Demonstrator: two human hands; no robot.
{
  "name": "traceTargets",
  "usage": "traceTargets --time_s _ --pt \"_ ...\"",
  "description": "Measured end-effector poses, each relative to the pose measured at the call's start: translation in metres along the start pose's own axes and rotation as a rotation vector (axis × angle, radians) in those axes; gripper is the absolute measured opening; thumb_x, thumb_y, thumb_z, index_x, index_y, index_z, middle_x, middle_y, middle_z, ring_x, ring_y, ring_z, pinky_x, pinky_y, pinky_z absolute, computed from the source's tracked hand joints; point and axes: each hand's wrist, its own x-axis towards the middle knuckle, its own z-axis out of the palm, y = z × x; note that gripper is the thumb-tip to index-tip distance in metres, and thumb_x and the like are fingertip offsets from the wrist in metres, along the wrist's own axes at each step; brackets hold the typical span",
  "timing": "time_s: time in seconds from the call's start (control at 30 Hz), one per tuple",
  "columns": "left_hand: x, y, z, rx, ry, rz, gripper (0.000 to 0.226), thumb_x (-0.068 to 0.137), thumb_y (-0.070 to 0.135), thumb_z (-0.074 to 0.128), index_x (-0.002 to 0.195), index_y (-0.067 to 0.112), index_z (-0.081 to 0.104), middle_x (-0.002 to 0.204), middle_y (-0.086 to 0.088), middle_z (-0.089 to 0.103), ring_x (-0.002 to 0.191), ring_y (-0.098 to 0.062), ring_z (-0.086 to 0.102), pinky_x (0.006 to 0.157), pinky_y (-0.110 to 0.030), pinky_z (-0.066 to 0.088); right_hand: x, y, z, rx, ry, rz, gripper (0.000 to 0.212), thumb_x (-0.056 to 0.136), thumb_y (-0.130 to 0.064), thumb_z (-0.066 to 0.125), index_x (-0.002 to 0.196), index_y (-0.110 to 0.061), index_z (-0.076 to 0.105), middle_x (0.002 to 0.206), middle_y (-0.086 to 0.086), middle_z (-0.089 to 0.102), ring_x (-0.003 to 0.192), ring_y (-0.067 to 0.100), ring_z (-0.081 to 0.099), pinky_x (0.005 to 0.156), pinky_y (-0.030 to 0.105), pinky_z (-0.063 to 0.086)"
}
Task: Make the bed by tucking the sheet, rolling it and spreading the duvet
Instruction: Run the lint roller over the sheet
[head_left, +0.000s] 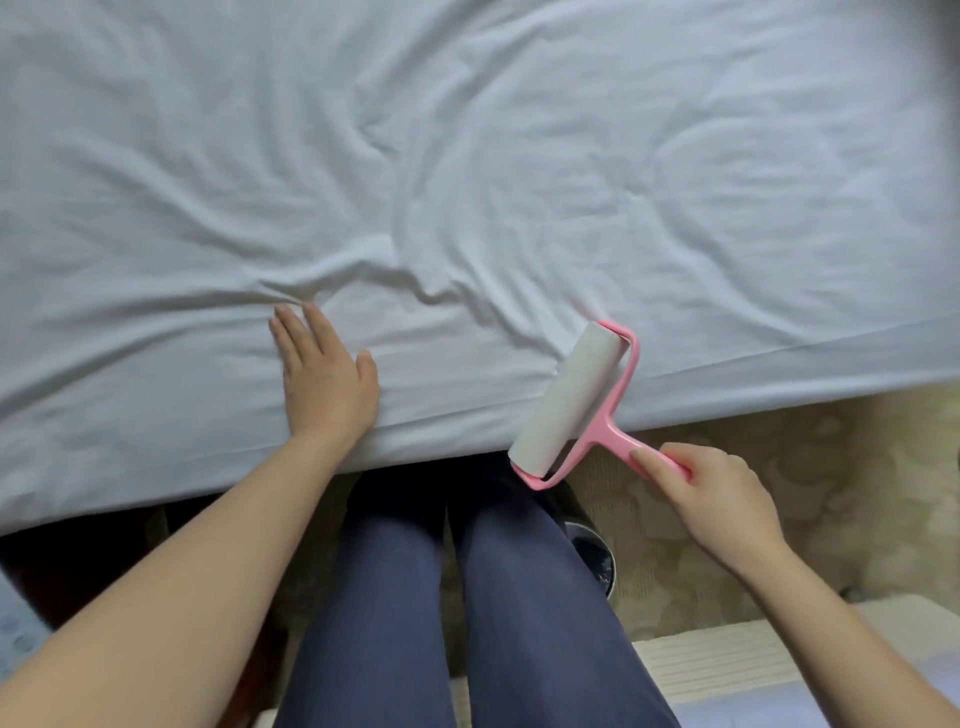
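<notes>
A wrinkled white sheet (467, 156) covers the bed and fills the upper part of the view, with folds running toward its near edge. My left hand (322, 379) lies flat on the sheet close to that edge, fingers straight. My right hand (711, 499) grips the pink handle of a lint roller (563, 400). The roller's white drum lies slantwise across the bed's near edge, its far end on the sheet and its near end past the edge. No duvet is in sight.
My legs in dark blue trousers (467, 597) stand against the bed side. A patterned beige carpet (831, 493) lies to the right. A pale ribbed object (727, 665) sits at the lower right, and a dark shoe (592, 551) shows beside my right leg.
</notes>
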Motion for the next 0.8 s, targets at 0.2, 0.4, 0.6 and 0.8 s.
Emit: traceTargets --time_s 0.2,0.4,0.6,0.8 --pt "-0.003 0.008 0.002 0.048 -0.004 0.09 0.072 0.096 0.026 0.04 0.148 0.001 -0.003 0.156 -0.02 -0.01 0.145 -0.031 -0.01 0.118 -0.04 0.007 -0.013 0.025 -0.006 0.297 0.1 0.056 0.048 0.091 -0.04 0.051 0.052 -0.015 0.036 0.045 -0.005 0.031 0.048 0.014 0.03 0.052 0.031 0.024" --pt "-0.003 0.045 0.008 0.104 -0.05 0.198 0.07 0.097 0.032 0.038 0.15 0.009 -0.001 0.156 -0.02 -0.011 0.145 -0.032 -0.011 0.116 -0.044 0.011 0.004 0.042 -0.014 0.48 0.164 0.164 0.05 0.095 -0.033 0.048 0.05 -0.015 0.032 0.044 -0.003 0.036 0.041 0.007 0.032 0.051 0.029 0.024" --pt "0.002 0.076 0.015 0.124 -0.061 0.192 0.072 0.098 0.04 0.033 0.149 0.006 -0.004 0.153 -0.028 -0.014 0.143 -0.035 -0.015 0.117 -0.044 0.008 0.053 0.012 -0.018 0.663 0.119 0.155 0.05 0.097 -0.038 0.044 0.053 -0.015 0.035 0.046 0.001 0.036 0.036 0.007 0.037 0.044 0.023 0.026" --pt "0.005 0.085 0.014 0.186 -0.098 0.184 0.076 0.097 0.045 0.031 0.148 0.001 -0.005 0.151 -0.034 -0.011 0.142 -0.04 -0.013 0.117 -0.043 0.005 0.055 0.012 -0.013 0.776 0.075 0.153 0.048 0.096 -0.041 0.044 0.055 -0.019 0.032 0.04 -0.007 0.03 0.036 0.009 0.029 0.042 0.02 0.021"
